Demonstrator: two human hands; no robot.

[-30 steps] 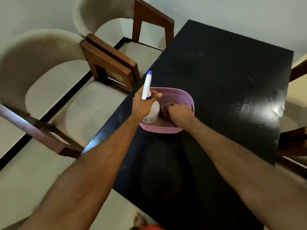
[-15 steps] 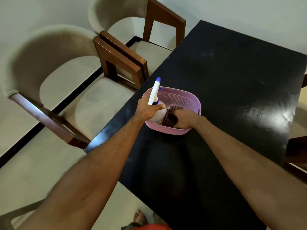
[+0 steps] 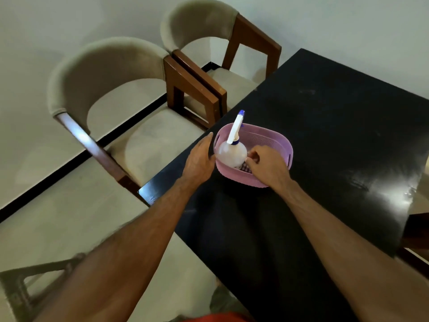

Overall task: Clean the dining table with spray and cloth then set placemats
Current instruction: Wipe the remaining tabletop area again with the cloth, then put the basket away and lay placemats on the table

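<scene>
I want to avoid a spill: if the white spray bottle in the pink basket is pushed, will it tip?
Probably yes: the white plastic spray bottle with blue nozzle already leans inside the pink perforated plastic basket. Its tall trigger head likely makes it top-heavy. It looks stiff, possibly light.

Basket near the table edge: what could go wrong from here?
1. The pink basket sits close to the table's left edge; tugging the cloth may slide it off.
2. The spray bottle stands unheld beside the right hand, so it might tip. The left hand is open beside the basket.

Left hand (image 3: pixel 200 159) open, fingers straight; right hand (image 3: pixel 267 167) curled, pinching.
</scene>
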